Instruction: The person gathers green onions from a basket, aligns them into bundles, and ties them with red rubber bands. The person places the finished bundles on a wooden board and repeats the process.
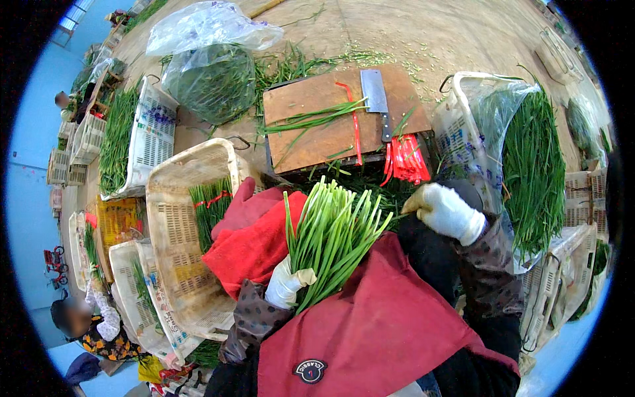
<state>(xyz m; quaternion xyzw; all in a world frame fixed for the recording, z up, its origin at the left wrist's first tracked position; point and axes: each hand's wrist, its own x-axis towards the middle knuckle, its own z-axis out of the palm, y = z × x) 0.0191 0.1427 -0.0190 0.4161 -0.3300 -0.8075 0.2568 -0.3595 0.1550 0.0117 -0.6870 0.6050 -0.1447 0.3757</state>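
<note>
My left hand [290,285], in a white glove, grips a thick bunch of green chives [330,243] with its pale cut ends up, over the dark red apron [362,337]. My right hand [441,211], also gloved, is at the right of the bunch above my knee, its fingers curled. A thin green leaf reaches its fingertips; whether it is pinched cannot be told. Ahead lies a wooden board [312,144] with some loose chives [317,116], a cleaver [375,94] and a red tie strip [356,129]. Red strips [408,159] hang over its near edge.
A pale plastic crate [173,213] at left holds a red-tied bunch [211,206]. Another crate [464,99] at right holds heaped chives [533,173]. A full plastic bag [211,82] stands beyond the board. Trimmings litter the floor [397,30]. Another person [101,327] sits at lower left.
</note>
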